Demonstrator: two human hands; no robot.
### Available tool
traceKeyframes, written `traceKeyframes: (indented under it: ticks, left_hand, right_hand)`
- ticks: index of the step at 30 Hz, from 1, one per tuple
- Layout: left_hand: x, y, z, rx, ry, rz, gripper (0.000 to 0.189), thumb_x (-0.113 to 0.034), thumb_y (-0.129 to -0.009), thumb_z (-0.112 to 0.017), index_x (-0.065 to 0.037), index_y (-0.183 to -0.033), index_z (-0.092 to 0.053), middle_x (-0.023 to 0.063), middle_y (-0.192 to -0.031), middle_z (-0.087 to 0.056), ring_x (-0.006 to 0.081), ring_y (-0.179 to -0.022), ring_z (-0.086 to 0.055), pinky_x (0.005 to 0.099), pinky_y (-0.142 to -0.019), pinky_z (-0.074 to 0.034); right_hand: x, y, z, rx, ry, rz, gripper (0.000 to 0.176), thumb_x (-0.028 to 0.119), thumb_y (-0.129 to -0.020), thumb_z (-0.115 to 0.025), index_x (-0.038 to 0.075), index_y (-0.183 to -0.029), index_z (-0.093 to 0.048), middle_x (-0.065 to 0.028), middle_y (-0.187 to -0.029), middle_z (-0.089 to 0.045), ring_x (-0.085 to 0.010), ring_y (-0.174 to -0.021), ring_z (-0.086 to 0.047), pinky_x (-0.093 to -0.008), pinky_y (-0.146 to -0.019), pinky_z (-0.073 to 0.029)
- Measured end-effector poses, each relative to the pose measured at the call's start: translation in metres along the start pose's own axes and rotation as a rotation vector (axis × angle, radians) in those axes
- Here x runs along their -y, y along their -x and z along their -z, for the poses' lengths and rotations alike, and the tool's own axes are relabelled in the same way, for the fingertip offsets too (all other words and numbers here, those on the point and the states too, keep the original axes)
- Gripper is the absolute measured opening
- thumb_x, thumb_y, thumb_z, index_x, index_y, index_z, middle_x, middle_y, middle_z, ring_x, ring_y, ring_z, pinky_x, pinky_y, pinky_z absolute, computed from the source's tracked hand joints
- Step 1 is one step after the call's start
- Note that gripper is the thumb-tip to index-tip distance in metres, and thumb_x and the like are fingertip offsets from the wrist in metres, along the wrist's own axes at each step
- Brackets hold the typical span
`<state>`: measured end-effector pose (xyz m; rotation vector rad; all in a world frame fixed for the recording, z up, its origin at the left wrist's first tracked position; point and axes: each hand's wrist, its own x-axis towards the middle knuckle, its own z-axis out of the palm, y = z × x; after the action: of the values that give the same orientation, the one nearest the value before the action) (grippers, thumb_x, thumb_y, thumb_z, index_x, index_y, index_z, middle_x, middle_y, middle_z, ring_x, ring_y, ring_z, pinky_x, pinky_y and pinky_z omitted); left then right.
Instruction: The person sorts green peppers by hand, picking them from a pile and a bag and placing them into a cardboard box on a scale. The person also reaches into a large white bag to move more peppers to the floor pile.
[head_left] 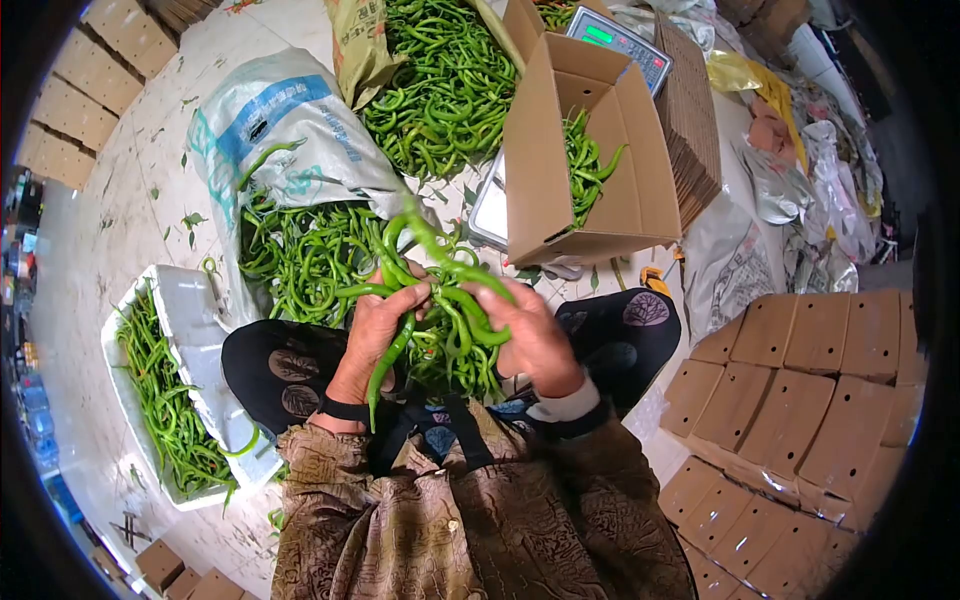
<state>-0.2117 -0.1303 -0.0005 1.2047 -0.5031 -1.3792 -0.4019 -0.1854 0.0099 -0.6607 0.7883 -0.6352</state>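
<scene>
Between my knees, both hands hold long green peppers. My left hand [375, 335] has its fingers closed round several peppers, one hanging down below it. My right hand [530, 340] is wrapped round more of them, and a blurred pepper [445, 258] sticks up from it. Under and behind the hands, green peppers [310, 255] spill from a white woven sack [290, 125]. Ahead to the right, an open cardboard box [550, 150] holds some peppers [588, 165] and stands on a scale platform [490, 210].
A white foam box [185, 345] of peppers stands at the left. Further off is a large pepper pile [435, 90] with a scale display [618, 48] near it. Flattened cardboard [690, 120], plastic bags [840, 190] and stacked cartons [790, 400] fill the right side.
</scene>
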Motion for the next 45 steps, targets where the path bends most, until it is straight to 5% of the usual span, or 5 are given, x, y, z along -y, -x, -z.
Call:
traceKeyframes:
  ticks: [21, 25, 33, 38, 45]
  left_hand:
    - [0.002, -0.004, 0.031, -0.124, 0.348, -0.155, 0.024, -0.008, -0.085, -0.064, -0.003, -0.107, -0.055, 0.0042, -0.089, -0.056, 0.0087, -0.066, -0.049, 0.0200, -0.056, -0.043]
    - [-0.001, 0.011, 0.016, 0.013, -0.066, 0.094, 0.032, -0.009, -0.081, -0.067, 0.001, -0.108, -0.054, 0.0086, -0.091, -0.064, 0.0108, -0.067, -0.055, 0.0238, -0.059, -0.046]
    - [-0.023, 0.034, -0.002, 0.251, 0.128, 0.210, 0.062, -0.013, -0.076, -0.071, 0.002, -0.131, -0.046, 0.0141, -0.108, -0.068, 0.0108, -0.064, -0.055, 0.0212, -0.056, -0.045]
    - [-0.032, 0.044, -0.024, 0.200, -0.024, 0.184, 0.072, -0.015, -0.077, -0.076, 0.000, -0.137, -0.041, 0.0074, -0.099, -0.065, 0.0112, -0.069, -0.057, 0.0216, -0.059, -0.047]
    - [-0.008, 0.041, -0.028, 0.061, 0.007, 0.050, 0.066, -0.025, -0.088, -0.071, 0.001, -0.139, -0.039, 0.0092, -0.111, -0.056, 0.0187, -0.098, -0.059, 0.0323, -0.086, -0.051]
  right_hand:
    - [0.087, 0.053, 0.051, -0.276, 0.992, 0.406, 0.024, 0.018, -0.092, -0.054, 0.003, -0.110, -0.061, 0.0027, -0.070, -0.052, -0.0138, -0.059, -0.050, -0.0279, -0.060, -0.045]
    - [0.139, 0.047, 0.069, -0.345, 0.495, 0.388, 0.030, 0.021, -0.092, -0.056, 0.000, -0.113, -0.058, -0.0003, -0.077, -0.057, -0.0139, -0.064, -0.053, -0.0261, -0.059, -0.042]
    - [0.139, 0.011, 0.080, -0.658, 1.486, 1.000, 0.041, 0.022, -0.094, -0.055, -0.008, -0.121, -0.055, -0.0202, -0.106, -0.066, -0.0274, -0.099, -0.064, -0.0335, -0.088, -0.049]
    - [0.054, 0.037, -0.009, 0.020, 0.862, 0.209, 0.035, 0.027, -0.092, -0.064, -0.002, -0.113, -0.064, -0.0214, -0.111, -0.065, -0.0291, -0.095, -0.066, -0.0360, -0.083, -0.052]
    - [-0.029, 0.029, -0.031, 0.216, 0.280, 0.162, 0.073, 0.022, -0.089, -0.070, 0.000, -0.145, -0.028, -0.0136, -0.128, -0.050, -0.0224, -0.117, -0.051, -0.0348, -0.100, -0.043]
